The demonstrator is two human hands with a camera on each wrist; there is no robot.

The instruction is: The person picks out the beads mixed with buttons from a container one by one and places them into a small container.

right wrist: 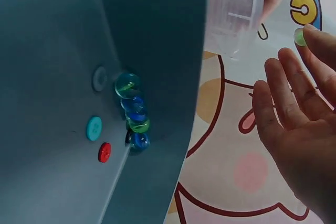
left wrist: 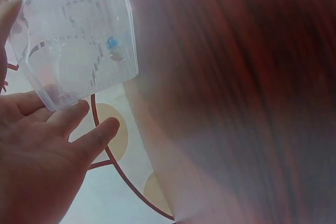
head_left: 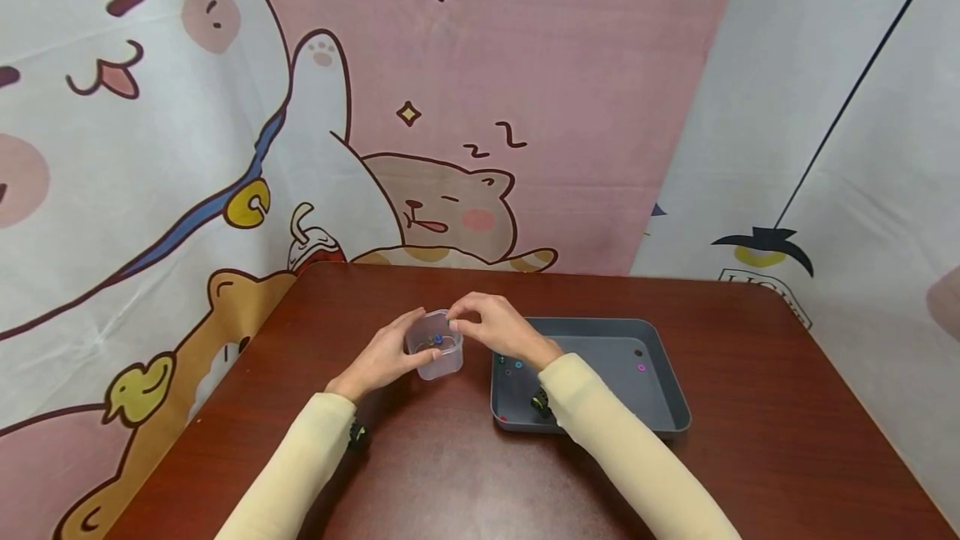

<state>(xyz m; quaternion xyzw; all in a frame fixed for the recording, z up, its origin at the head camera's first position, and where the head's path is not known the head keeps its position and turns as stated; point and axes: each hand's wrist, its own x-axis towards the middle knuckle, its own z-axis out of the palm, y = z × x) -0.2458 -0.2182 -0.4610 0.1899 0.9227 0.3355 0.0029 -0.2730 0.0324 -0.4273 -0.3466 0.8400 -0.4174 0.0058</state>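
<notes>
My left hand (head_left: 383, 355) holds a clear plastic container (head_left: 441, 367) between its thumb and fingers, tilted above the table. A blue marble (left wrist: 112, 42) and a brownish one (left wrist: 116, 54) lie inside, as the left wrist view shows. Over the container's right rim is my right hand (head_left: 501, 326). Its thumb and index finger pinch a green marble (right wrist: 300, 36), while its other fingers extend loosely in the right wrist view. Below the right forearm lies a grey tray (head_left: 611, 394), holding several glass marbles (right wrist: 135, 109) along one wall.
Buttons also lie in the tray: a turquoise one (right wrist: 94, 128), a red one (right wrist: 104, 152), a grey one (right wrist: 99, 78) and a pink one (head_left: 641, 367). A brown wooden table (head_left: 442, 473) carries the tray. Behind it hangs a cartoon-printed cloth (head_left: 570, 107).
</notes>
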